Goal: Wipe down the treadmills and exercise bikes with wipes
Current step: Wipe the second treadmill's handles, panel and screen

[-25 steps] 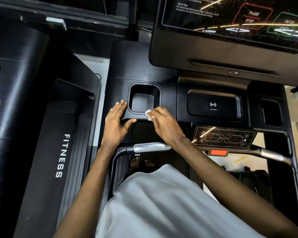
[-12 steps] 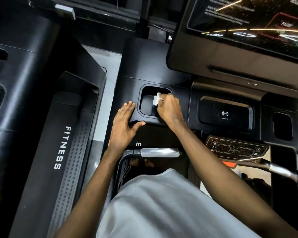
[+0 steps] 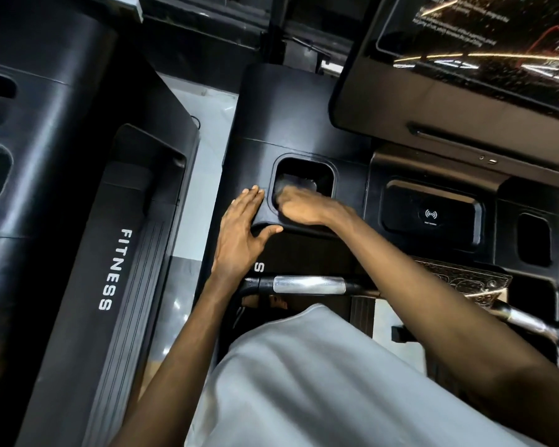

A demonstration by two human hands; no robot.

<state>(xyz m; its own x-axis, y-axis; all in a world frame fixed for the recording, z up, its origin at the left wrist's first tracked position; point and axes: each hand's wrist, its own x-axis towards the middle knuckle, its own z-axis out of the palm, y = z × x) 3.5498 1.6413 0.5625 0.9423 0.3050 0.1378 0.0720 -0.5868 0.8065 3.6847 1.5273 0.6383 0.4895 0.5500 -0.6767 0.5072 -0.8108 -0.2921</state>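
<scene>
At frame centre, the left hand (image 3: pixel 239 229) lies flat, fingers straight, apparently bracing against the console (image 3: pixel 291 124) while the right hand (image 3: pixel 297 209) reaches into the cup holder (image 3: pixel 323 174); its finger state is blurred and indeterminate.

Your treadmill console (image 3: pixel 291 124): black, cup pocket (image 3: pixel 318 171) left, charging pad (image 3: pixel 431 214) middle, smaller pocket (image 3: pixel 533 238) right. Your left hand (image 3: pixel 239 227) flat on left edge; right hand (image 3: pixel 299 208), blurred, dips into cup pocket.

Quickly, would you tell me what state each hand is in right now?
Left hand: open, flat on the black plastic treadmill console.
Right hand: cannot tell; motion-blurred inside the square black cup holder.
</scene>
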